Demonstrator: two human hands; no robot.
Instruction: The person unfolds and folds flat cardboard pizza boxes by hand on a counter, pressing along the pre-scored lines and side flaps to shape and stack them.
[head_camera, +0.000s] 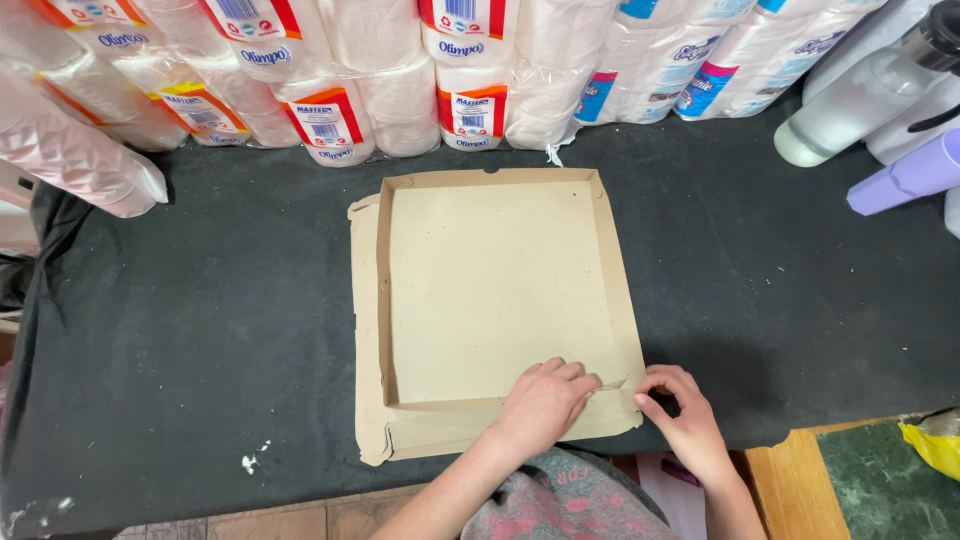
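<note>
A brown cardboard box blank (500, 290) lies flat on the black-covered table (200, 320), its left, far and right walls folded up. My left hand (545, 405) presses on the near right corner of the box floor, fingers curled over a small cardboard tab (612, 384). My right hand (678, 415) pinches the near right edge of the cardboard just beside that tab. The near flap lies flat toward me.
Packs of toilet paper rolls (400, 80) line the far edge of the table. A frosted bottle (860, 100) and a lilac cup (905, 180) lie at the far right. A wooden edge (790, 480) and a yellow bag (930, 445) show at the near right.
</note>
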